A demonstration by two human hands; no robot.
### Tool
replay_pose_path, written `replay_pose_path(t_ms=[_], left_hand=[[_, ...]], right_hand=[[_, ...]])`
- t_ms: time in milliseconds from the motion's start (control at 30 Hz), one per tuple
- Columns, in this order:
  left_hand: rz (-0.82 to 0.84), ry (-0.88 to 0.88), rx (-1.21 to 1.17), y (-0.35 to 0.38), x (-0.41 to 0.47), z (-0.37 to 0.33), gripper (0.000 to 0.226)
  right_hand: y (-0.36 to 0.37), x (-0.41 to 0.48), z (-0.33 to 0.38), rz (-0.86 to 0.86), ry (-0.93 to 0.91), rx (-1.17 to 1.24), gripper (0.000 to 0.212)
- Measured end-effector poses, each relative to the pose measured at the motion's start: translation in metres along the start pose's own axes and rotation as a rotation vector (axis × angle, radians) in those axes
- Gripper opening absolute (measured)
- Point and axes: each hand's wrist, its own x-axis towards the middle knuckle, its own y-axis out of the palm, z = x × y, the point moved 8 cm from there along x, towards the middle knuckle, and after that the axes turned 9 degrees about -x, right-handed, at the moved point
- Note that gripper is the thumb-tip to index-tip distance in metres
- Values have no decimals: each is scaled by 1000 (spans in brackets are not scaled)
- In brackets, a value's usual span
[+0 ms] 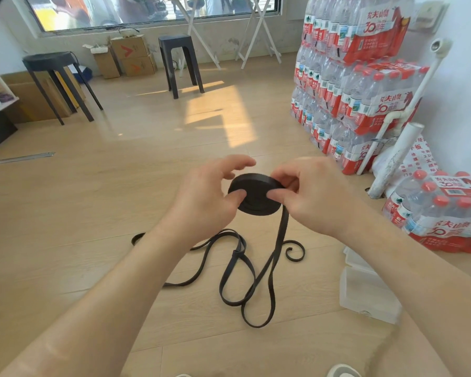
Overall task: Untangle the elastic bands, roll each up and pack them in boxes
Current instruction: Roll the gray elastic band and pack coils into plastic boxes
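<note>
Roll (pixel 253 194) of black elastic band is held in the air between both hands, above the wooden floor (pixel 93 213). The left hand (pixel 204 197) grips it from the left: the thumb presses on the flat face and the fingers curve over the far edge. The right hand (pixel 310 194) pinches the right edge, thumb on the face and fingers curled behind. From the roll the loose band (pixel 279 240) hangs down to the floor, where it lies in several loops with a small knot (pixel 235 253) among them. A clear plastic box (pixel 365 292) lies on the floor at the right, near the loops.

I think the main risk is that knot: if the band is wound in without opening it, it will make a bump in the roll or block the winding. Also the roll is held only by thumbs and fingers; if the pressure becomes weak, the layers can spring loose. The crossing loops can tighten into a new tangle when pulled.
</note>
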Motion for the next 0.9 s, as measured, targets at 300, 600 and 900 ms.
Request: replay_pose_path(t_ms=[300,600,900], left_hand=[[-36,-30,-19,-4,0,3,18],[-133,-174,-392,-16,-2,12,30],[-203,-223,-506,-19,-1,20,25]], right_hand=[[7,-2,0,45,13,270,14],[9,-3,-13,31,161,626,19],[11,-5,-16,36,219,575,17]])
